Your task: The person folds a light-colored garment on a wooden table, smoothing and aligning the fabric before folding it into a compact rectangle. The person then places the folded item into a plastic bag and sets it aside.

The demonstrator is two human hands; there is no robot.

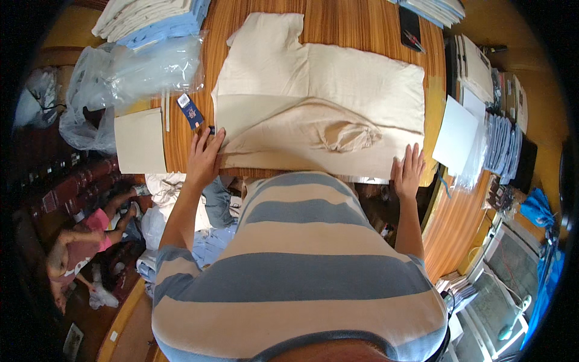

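A cream shirt (362,81) lies across the wooden table in front of me, one sleeve pointing away at the far left. Its near side is turned over in a layer, with a bunched, wrinkled patch right of the middle. My left hand (205,155) rests at the near left corner of the shirt, fingers stretched out. At the near right corner, my right hand (408,172) lies with its fingers apart and the thumb out to the side. A dark blue tag (190,111) with a white label sits just beyond my left hand.
Clear plastic bags (151,69) and a beige board (140,142) lie on the left, below a stack of folded clothes (160,21). A black phone (412,27) sits far right. White sheets (456,136) and folded garments (502,142) line the right. A person (84,247) is at lower left.
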